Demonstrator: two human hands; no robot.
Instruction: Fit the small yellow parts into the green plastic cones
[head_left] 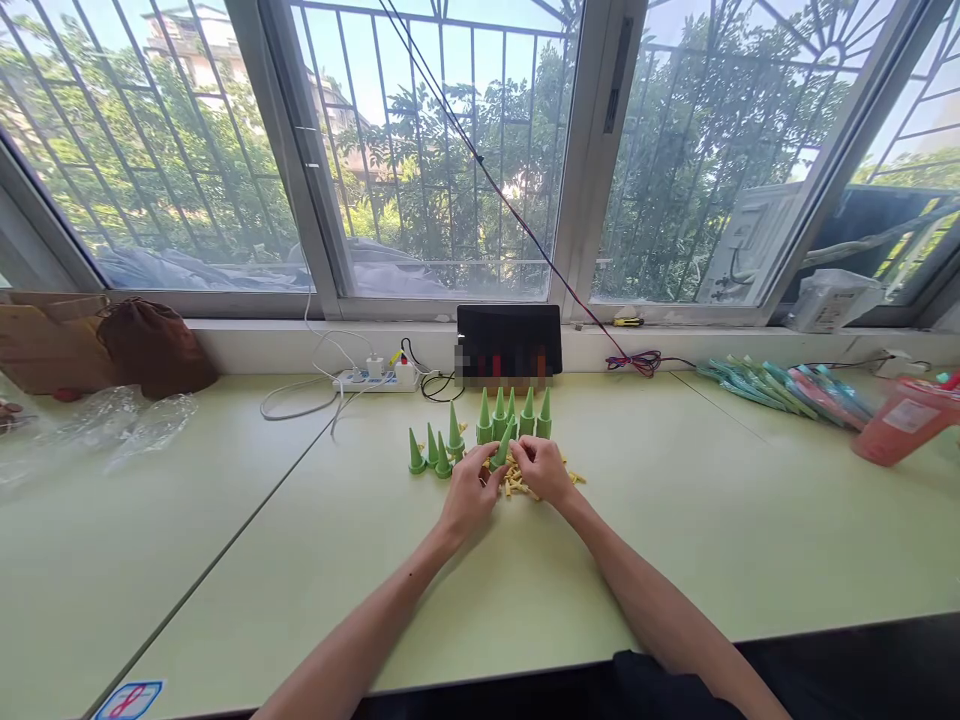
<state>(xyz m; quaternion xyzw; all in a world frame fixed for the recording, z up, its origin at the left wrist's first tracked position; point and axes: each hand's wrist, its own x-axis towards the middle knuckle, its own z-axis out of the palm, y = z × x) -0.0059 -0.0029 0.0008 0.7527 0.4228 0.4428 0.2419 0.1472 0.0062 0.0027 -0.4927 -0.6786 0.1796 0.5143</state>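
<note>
My left hand point(472, 492) is closed round the lower part of a green cone point(504, 443), which leans slightly to the right. Close against its right side is my right hand point(541, 468), fingers pinched; whatever lies between the fingertips is too small to make out. Small yellow pieces point(517, 482) lie in a loose heap under and between the hands. Several more green cones point(499, 412) stand upright in a group just behind. To the left of my left hand, a few shorter green cones point(416, 455) stand on the table.
A dark screen point(510, 340) leans at the back wall. A power strip point(379, 378) with cables sits left of it. Brown bag point(154, 345) and clear plastic point(120, 420) lie far left; teal and pink packets point(780, 388) and a red drink cup point(904, 422) are at right.
</note>
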